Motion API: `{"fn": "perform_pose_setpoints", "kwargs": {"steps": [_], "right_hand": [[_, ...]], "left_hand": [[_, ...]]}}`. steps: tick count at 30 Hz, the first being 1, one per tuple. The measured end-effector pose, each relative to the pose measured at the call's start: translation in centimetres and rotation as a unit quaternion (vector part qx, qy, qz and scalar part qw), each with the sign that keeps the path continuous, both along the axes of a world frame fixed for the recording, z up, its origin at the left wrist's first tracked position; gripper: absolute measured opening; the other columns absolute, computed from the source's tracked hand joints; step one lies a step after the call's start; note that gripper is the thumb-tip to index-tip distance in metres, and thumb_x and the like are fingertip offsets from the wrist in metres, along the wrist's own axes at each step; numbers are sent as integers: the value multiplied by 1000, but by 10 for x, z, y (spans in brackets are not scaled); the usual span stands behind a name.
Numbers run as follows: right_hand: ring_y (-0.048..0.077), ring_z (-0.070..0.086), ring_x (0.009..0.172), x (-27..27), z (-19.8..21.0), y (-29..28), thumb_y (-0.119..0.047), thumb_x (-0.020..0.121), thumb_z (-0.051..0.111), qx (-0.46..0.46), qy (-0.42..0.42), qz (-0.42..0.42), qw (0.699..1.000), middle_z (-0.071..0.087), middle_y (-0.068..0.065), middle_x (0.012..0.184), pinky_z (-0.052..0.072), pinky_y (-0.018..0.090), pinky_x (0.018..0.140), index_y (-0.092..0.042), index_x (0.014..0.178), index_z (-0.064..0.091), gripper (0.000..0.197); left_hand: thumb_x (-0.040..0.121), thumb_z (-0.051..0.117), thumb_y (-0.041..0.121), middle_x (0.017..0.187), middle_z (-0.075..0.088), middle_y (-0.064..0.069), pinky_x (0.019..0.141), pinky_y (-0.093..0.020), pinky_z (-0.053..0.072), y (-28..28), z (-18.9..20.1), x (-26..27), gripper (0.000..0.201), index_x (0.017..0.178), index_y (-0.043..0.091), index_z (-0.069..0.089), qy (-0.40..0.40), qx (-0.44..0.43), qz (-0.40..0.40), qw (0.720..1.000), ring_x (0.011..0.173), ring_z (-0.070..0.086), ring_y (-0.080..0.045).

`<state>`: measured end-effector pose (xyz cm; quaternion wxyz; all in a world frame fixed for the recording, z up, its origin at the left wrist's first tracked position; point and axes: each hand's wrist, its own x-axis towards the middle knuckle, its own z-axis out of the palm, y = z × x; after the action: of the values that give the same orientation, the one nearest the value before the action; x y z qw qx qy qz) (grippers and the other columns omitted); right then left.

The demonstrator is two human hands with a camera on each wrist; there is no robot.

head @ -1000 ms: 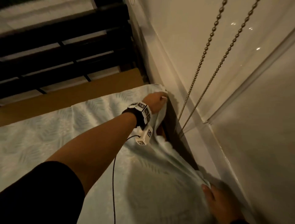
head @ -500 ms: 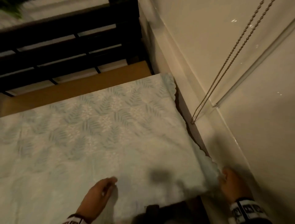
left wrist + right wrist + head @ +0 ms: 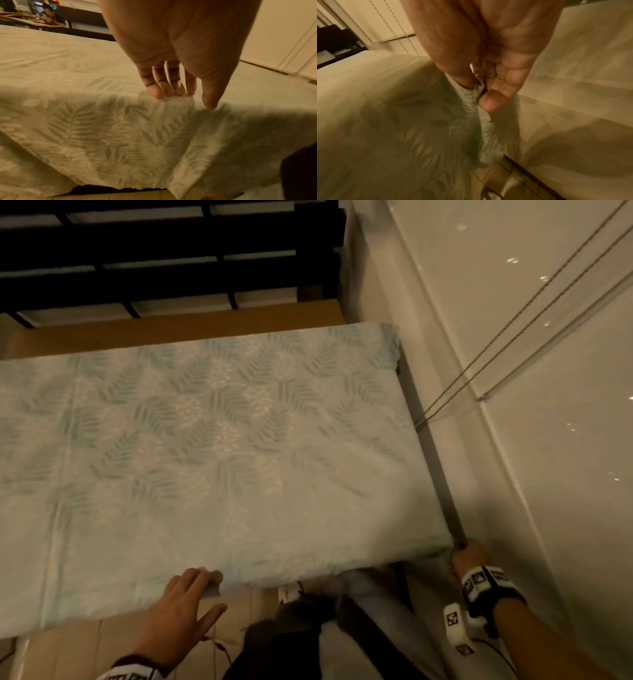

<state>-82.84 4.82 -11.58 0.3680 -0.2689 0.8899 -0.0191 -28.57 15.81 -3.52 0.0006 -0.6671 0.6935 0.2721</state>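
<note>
A pale blue-green cloth with a leaf pattern (image 3: pixel 219 440) lies spread flat over a table, its near edge hanging down (image 3: pixel 120 142). My left hand (image 3: pixel 186 599) rests on the near edge with straight fingers (image 3: pixel 164 86) touching the cloth. My right hand (image 3: pixel 467 554) is at the near right corner by the wall. There its thumb and fingers pinch a bunched corner of the cloth (image 3: pixel 477 94).
A white wall (image 3: pixel 513 337) with a window blind and two bead chains (image 3: pixel 507 337) runs close along the table's right side. Dark slatted furniture (image 3: pixel 171 251) and a brown board (image 3: pixel 171 330) stand beyond the far edge. Tiled floor (image 3: pixel 102 645) lies below.
My left hand came back from the far right corner to the near edge. My right hand kept its hold on the near right corner as the cloth settled flat.
</note>
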Motion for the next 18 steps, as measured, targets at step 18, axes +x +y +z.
{"fn": "perform_pose_setpoints", "kwargs": {"steps": [18], "right_hand": [[34,68,91,-36,40,2,-17,95,57,-88,-114,-5,990,66,13,105,62,47,84,-22,106,52,13]], "left_hand": [[74,67,53,126,58,-2,79,-36,55,-151,11,-378,62,127,23,54,-7,-113,-346,931,98,59,-22]]}}
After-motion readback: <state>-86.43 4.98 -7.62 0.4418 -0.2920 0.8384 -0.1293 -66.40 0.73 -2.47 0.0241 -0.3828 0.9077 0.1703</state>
